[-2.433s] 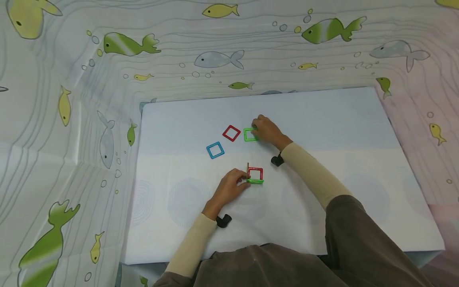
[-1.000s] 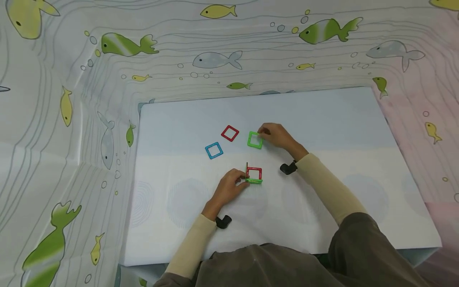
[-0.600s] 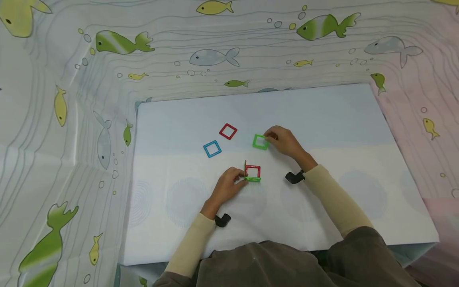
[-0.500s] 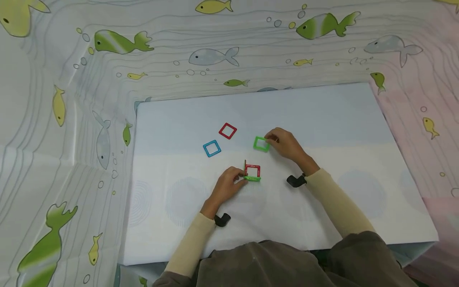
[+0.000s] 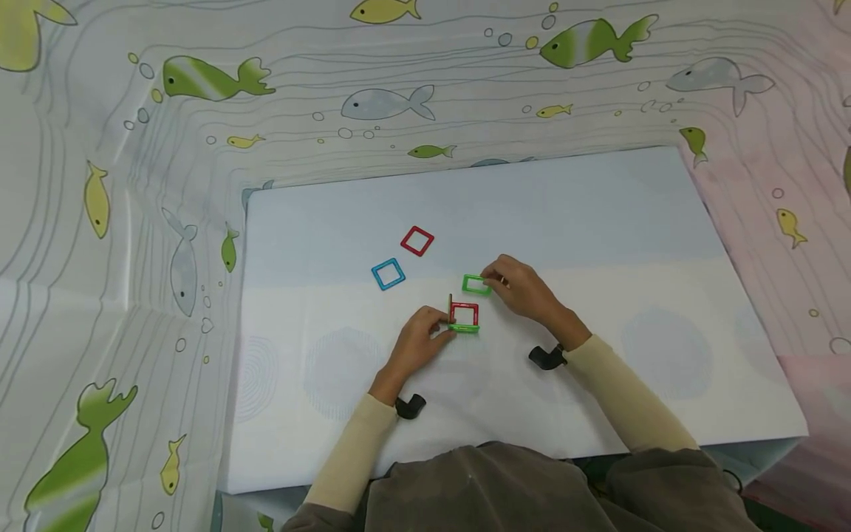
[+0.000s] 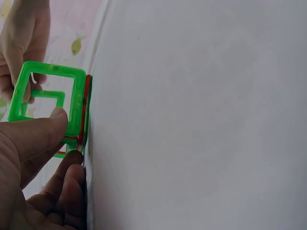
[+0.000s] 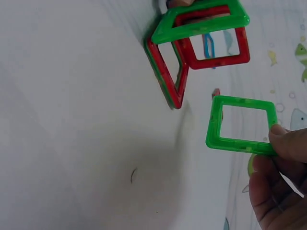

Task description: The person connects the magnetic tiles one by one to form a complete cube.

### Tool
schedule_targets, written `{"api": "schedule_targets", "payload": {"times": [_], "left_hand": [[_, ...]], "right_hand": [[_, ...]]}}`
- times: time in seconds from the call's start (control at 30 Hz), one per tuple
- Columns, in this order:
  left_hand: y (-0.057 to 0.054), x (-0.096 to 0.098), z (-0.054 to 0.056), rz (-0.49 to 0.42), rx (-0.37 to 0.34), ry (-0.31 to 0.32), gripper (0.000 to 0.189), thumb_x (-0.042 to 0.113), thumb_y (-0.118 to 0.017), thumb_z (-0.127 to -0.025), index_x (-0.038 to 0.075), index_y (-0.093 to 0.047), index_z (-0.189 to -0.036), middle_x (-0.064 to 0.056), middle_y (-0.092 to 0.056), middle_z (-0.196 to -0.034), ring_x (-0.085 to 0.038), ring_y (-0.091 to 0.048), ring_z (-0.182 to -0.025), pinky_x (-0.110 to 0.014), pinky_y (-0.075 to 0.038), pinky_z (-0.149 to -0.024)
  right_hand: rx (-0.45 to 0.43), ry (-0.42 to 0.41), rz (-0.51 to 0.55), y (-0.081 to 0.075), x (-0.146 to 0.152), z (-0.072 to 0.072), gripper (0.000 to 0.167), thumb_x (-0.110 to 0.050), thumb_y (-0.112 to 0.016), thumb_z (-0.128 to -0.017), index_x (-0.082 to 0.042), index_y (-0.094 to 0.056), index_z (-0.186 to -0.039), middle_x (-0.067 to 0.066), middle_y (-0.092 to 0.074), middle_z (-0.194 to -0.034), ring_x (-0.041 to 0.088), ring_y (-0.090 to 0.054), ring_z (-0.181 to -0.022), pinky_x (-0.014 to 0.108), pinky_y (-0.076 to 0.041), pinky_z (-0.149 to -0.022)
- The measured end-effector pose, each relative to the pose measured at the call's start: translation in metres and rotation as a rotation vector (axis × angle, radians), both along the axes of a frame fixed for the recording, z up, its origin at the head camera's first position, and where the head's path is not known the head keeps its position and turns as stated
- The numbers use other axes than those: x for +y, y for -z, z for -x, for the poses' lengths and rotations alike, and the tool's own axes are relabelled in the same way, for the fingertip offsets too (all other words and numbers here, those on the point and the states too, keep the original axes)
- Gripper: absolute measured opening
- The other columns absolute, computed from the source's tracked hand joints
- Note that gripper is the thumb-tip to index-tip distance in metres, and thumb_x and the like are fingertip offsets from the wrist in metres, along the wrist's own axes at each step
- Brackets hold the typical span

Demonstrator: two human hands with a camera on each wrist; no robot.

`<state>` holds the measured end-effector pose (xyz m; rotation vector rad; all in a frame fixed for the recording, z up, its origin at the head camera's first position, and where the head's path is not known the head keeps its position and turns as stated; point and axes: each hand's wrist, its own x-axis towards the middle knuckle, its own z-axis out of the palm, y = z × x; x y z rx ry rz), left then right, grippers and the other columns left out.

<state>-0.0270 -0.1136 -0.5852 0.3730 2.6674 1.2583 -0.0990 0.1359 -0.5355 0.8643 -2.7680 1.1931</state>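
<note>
Evidently, the right hand has thumb and fingertips clamped on the right-hand side of a green square frame tile, just right of the middle of the head view. The tile should be light, stiff and rather slick, like hard plastic, and not very fragile; its outer bar seems the best place to take hold. It hangs tilted, near the joined tiles and apart from them; whether its lower edge touches the worktop, I cannot tell. The right forearm comes in from the lower right of the frame, palm side down.

The left hand, its forearm rising from the lower left, pinches the left corner of the joined tiles, thumb on the front green face and fingers behind. One red square shows inside, with the green one upright at its lower edge and another upright at its left. That grouping looks liable to shift if knocked.

Farther out, toward the upper left of the worktop, lie a blue square tile and a loose red tile, near each other but not touching.
</note>
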Motion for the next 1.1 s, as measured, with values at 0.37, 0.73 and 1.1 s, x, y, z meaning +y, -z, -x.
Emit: {"api": "schedule_targets", "payload": {"times": [0.37,0.73,1.1], "left_hand": [[0.0,-0.001,-0.001,-0.01,-0.004,0.0,0.02,0.02,-0.075,-0.091,0.012,-0.07,-0.108,-0.001,-0.061,-0.102,-0.012,-0.056,-0.09,-0.028,-0.05,-0.077],[-0.001,0.0,-0.001,-0.028,0.034,0.003,0.02,0.017,-0.076,-0.089,0.015,-0.07,-0.108,-0.001,-0.064,-0.108,-0.013,-0.058,-0.09,-0.028,-0.052,-0.079],[0.0,0.001,-0.002,-0.066,0.033,0.013,0.019,0.017,-0.075,-0.091,0.011,-0.071,-0.109,-0.003,-0.057,-0.142,-0.016,-0.063,-0.107,-0.03,-0.055,-0.089]], "right_hand": [[0.043,-0.048,-0.002,0.008,-0.006,-0.009,0.009,-0.005,-0.068,-0.094,-0.005,-0.067,-0.103,0.006,-0.062,-0.09,0.017,-0.063,-0.082,0.031,-0.051,-0.067],[0.094,-0.059,0.023,0.009,-0.008,-0.013,0.008,-0.005,-0.068,-0.094,-0.005,-0.067,-0.102,0.006,-0.062,-0.089,0.015,-0.059,-0.078,0.03,-0.049,-0.065],[0.1,-0.061,0.027,0.012,-0.009,-0.016,0.008,-0.005,-0.067,-0.095,-0.005,-0.067,-0.102,0.006,-0.062,-0.09,0.014,-0.058,-0.078,0.03,-0.049,-0.066]]}}
